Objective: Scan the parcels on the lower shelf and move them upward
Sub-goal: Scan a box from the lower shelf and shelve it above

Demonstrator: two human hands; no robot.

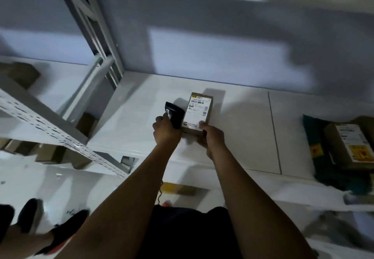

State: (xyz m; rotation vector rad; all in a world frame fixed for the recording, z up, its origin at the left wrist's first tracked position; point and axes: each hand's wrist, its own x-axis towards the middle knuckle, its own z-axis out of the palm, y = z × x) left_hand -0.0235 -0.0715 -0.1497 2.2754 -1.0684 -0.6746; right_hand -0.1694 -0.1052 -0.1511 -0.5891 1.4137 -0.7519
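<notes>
Head view: both arms reach forward over a white shelf board (242, 117), and the hands meet near its middle.
Left hand (165, 129): fingers curled round a black scanner (175, 115), gripping it by the body.
Right hand (212, 137): pinches the near end of a small brown parcel (199, 110), thumb on top at the near right corner and fingers underneath.
Parcel axis: the long side runs straight away from the right hand toward the back wall, leaning slightly right at the far end. The white label (197, 113) faces up.
Key relation: the scanner sits just beside the parcel's left edge, level with the label's near half — so the barcode lies forward and right of the left hand. I cannot tell whether scanner and box touch.
Contact with shelf: I cannot tell whether the parcel rests on the board or is held just above it.
Nearer hand: the right one already has the parcel, while the left only has to aim.
Likely next need: turn the scanner's window rightward onto the label before lifting.
Beyond the right hand: a second parcel (346, 143) on a green bag (315, 137), well apart.
</notes>
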